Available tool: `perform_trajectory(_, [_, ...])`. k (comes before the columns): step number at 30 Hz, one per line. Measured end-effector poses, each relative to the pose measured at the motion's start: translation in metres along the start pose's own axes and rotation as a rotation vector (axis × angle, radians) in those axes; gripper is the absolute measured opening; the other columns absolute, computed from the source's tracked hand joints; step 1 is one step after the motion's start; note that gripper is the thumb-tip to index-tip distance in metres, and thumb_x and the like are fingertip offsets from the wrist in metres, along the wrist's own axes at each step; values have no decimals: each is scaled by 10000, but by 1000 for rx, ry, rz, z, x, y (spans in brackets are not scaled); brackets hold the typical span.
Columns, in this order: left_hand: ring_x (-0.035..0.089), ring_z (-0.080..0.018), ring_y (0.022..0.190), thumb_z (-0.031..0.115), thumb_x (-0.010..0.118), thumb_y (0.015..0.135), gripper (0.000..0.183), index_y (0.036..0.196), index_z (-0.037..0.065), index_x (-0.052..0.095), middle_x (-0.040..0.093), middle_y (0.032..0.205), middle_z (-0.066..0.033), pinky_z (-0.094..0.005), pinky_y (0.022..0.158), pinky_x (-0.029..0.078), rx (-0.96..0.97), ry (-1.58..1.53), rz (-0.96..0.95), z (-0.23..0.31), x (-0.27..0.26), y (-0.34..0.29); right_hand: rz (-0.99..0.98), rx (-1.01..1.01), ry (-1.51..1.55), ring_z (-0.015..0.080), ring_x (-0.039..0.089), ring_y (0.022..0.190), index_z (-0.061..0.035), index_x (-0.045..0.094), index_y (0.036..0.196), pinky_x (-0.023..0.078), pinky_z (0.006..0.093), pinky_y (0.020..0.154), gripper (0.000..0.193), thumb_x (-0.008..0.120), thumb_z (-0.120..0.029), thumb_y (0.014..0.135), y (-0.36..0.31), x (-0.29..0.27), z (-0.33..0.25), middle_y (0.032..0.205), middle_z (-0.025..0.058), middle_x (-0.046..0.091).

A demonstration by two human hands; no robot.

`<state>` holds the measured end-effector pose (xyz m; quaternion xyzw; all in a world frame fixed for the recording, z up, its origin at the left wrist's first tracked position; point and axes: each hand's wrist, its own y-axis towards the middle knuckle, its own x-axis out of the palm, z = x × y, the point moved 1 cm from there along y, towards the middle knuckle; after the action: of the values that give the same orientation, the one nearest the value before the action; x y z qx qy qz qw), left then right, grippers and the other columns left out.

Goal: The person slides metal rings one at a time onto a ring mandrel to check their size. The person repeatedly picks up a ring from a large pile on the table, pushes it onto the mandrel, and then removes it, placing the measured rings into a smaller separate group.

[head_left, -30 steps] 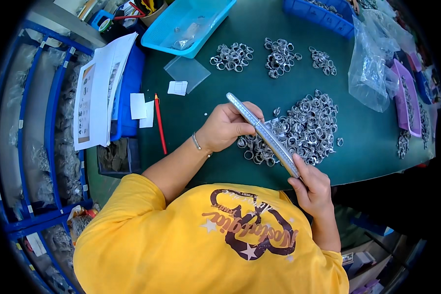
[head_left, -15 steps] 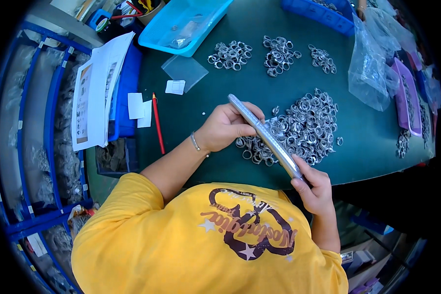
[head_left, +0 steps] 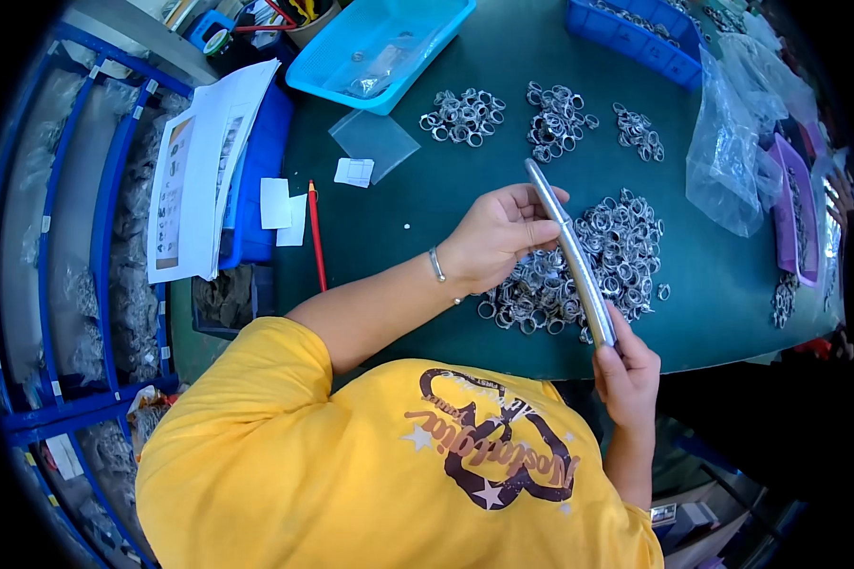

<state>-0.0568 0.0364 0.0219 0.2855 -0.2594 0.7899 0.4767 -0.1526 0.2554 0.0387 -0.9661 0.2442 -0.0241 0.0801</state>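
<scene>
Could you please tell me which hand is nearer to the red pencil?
Left: the left hand is to the right of the red pencil, while the right hand is farther right and lower in the picture.

Even, cool light fills the green bench [head_left: 361,223], its source out of view. The metal rod [head_left: 579,261] catches a pale sheen, and glare streaks the clear plastic bag [head_left: 731,142]. Below the bench's right end, shade sinks to near black. Fisheye distortion bows the blue shelving [head_left: 81,412]; the far right rim looks soft, the corners black.
</scene>
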Motion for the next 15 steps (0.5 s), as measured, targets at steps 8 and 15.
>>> perform_trajectory(8, [569, -150, 835, -9, 573, 810, 278, 1086, -9, 534, 573, 928, -75, -282, 758, 483, 234, 12, 195, 10, -33, 12, -118, 390, 749, 56, 335, 389, 15, 401, 1276, 278, 173, 344, 464, 539, -143, 863, -7, -8, 2, 598, 53, 454])
perform_trajectory(15, [556, -152, 668, -8, 637, 701, 359, 1054, 20, 577, 556, 916, -110, -248, 653, 465, 529, 1522, 664, 61, -106, 35, 97, 315, 538, 52, 300, 348, 30, 387, 1279, 255, 163, 321, 469, 529, -149, 869, -15, -16, 2, 578, 46, 448])
